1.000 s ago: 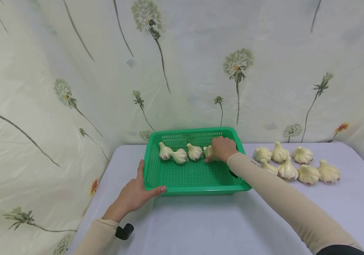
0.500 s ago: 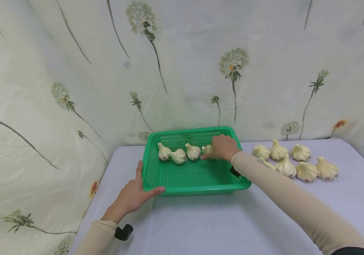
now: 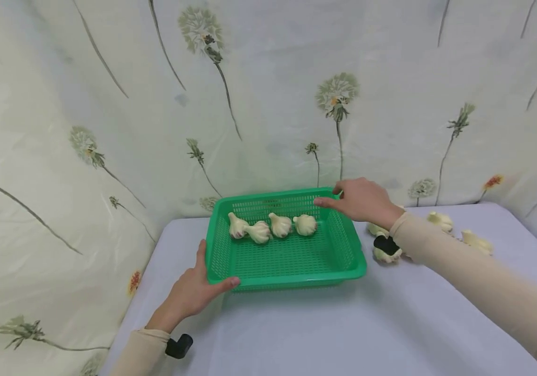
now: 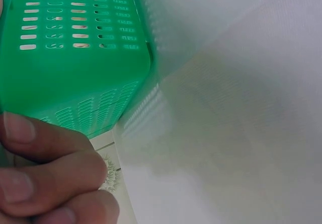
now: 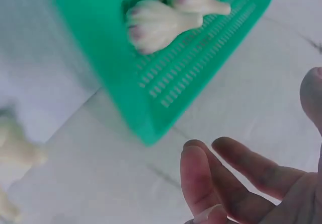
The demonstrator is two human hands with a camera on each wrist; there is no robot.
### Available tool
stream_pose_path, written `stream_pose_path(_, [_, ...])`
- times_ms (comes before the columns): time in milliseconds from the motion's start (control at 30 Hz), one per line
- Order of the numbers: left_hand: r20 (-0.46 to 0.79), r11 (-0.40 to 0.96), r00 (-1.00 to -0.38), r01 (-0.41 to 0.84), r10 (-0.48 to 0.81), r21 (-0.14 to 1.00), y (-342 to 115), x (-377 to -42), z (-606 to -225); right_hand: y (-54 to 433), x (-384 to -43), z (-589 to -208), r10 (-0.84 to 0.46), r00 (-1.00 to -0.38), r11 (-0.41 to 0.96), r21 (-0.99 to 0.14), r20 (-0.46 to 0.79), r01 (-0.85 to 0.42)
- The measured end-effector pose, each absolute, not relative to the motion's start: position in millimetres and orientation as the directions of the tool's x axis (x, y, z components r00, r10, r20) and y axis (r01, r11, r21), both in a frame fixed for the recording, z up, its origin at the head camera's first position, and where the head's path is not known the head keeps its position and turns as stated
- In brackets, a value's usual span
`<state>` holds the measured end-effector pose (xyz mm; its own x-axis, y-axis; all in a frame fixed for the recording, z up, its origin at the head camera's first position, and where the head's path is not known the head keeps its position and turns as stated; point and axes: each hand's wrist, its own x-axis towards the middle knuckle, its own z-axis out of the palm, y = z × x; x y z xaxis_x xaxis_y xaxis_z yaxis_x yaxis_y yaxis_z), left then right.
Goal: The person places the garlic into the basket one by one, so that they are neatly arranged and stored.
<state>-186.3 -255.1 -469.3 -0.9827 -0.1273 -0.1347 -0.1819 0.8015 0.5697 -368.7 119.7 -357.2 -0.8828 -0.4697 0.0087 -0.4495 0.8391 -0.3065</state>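
Observation:
In the head view my left hand (image 3: 188,295) grips the front left corner of a green plastic basket (image 3: 296,281), thumb along the front rim. Its curled fingers (image 4: 65,181) show against the basket wall in the left wrist view. Several garlic bulbs (image 3: 280,225) lie in a row toward the back of the basket. The rightmost garlic bulb (image 3: 305,225) sits apart from the basket's right wall. Over the back right corner is my right hand (image 3: 364,199), nothing between its fingers. The right wrist view shows its thumb and fingers (image 5: 193,176) spread apart.
More garlic bulbs (image 3: 477,242) lie on the white-covered table (image 3: 278,334) to the basket's right, partly hidden beneath the right forearm (image 3: 466,271). A curtain (image 3: 259,104) with dandelion prints hangs behind the table's far edge.
My right hand has let go of a garlic bulb in the basket and moved up and right, over the back right corner. The left hand keeps its grip on the basket.

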Motion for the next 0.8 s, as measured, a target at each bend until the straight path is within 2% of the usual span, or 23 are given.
stream_pose_path(167, [-0.135, 0.801, -0.982, -0.184, -0.130, 0.570, -257.2, -186.8, -469.9, 155.8, -362.7, -361.9, -0.454, -0.891, 0.847, -0.298, 0.025, -0.440])
stream_pose_path(333, [-0.149, 0.807, -0.979, -0.198, -0.137, 0.557, -257.5, -186.1, -467.9, 198.5, -357.9, -386.4, -0.437, -0.900, 0.863, -0.275, 0.012, -0.423])
stream_pose_path(467, [-0.151, 0.806, -0.979, -0.200, -0.139, 0.558, -258.2, -185.6, -466.5, 225.0, -355.8, -407.2, -0.421, -0.907, 0.866, -0.300, -0.004, -0.400])
stream_pose_path(633, [-0.150, 0.799, -0.980, -0.192, -0.129, 0.569, -259.2, -186.3, -468.1, 242.8, -351.2, -426.2, -0.407, -0.913, 0.872, -0.307, -0.017, -0.383])
stream_pose_path(800, [-0.154, 0.801, -0.980, -0.190, -0.124, 0.567, -257.8, -187.0, -469.0, 249.9, -345.4, -445.2, -0.428, -0.903, 0.866, -0.273, 0.031, -0.420])
